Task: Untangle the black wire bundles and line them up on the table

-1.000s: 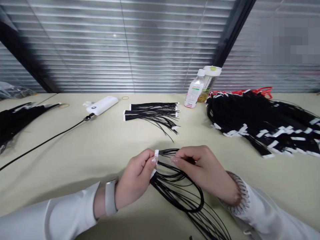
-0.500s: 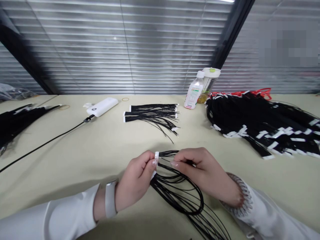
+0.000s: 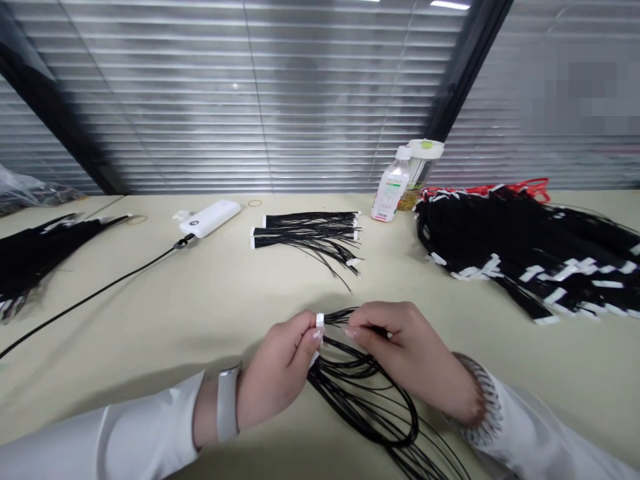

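My left hand point(image 3: 280, 367) is closed on the white-taped end of a bundle of thin black wires point(image 3: 367, 407). The white tape point(image 3: 321, 320) shows just above my left thumb, and a second white piece sits below it. To its right, my right hand point(image 3: 405, 353) pinches the same wires near the tape, thumb and forefinger together. The bundle loops down below both hands, its lower part cut off by the frame's bottom edge. Beyond the hands, several shorter black wire bundles point(image 3: 305, 233) with white ends lie on the table point(image 3: 200, 300).
A large pile of black wire bundles point(image 3: 520, 233) with white tape and red ties lies at the right. Behind stand a bottle point(image 3: 390, 190) and a lidded cup point(image 3: 423, 167). At the left are a white power bank point(image 3: 215, 218) with a black cable and more wires point(image 3: 45, 257).
The whole view has shifted slightly, so things appear a little lower and further right. Both hands keep their hold on the wires.
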Available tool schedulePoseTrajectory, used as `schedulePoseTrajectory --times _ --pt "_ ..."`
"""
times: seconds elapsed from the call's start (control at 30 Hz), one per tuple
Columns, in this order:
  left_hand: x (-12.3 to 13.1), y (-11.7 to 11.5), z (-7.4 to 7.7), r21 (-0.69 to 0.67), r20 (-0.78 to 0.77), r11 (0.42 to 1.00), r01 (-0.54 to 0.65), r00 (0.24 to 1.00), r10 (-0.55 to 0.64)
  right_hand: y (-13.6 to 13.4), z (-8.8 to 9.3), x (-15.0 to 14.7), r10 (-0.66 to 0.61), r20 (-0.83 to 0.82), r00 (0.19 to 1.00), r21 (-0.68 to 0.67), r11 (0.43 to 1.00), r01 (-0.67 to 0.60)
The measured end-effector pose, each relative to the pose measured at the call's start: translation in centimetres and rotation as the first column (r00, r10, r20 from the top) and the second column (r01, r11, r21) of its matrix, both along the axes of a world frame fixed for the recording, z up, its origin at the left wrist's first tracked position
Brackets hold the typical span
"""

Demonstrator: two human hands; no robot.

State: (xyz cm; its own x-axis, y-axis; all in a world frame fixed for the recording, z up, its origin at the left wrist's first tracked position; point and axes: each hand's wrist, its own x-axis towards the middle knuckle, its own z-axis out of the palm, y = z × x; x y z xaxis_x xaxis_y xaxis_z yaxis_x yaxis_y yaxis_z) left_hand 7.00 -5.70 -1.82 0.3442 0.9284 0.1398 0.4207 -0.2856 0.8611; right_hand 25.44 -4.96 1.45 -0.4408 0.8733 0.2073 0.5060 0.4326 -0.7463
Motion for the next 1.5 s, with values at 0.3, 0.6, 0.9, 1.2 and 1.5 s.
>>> schedulePoseTrajectory --times 0.3,0.6,0.9,1.2,1.5 --pt "0.0 -0.1 0.0 -0.001 -0.024 0.999 0.037 0.999 -0.037 0.5 -0.4 0.0 0.001 0.082 0.997 0.038 0.999 -0.004" --pt "0.1 0.9 -0.3 -0.072 0.181 0.964 -0.255 0.947 0.264 0.2 -0.2 0.7 -0.12 0.104 0.987 0.401 0.914 0.068" --pt "0.2 1.0 0.0 -0.086 0.221 0.939 -0.333 0.913 0.344 -1.5 0.7 0.9 -0.341 0.29 0.894 0.668 0.741 0.067" --pt "0.2 1.2 0.1 -0.081 0.187 0.929 -0.362 0.91 0.371 -1.8 0.0 0.3 -0.134 0.453 0.881 0.305 0.952 -0.013" --pt "0.1 0.7 -0.3 0.0 0.179 0.951 -0.31 0.936 0.305 -0.9 -0.3 -0.6 0.233 0.036 0.972 -0.236 0.947 -0.218"
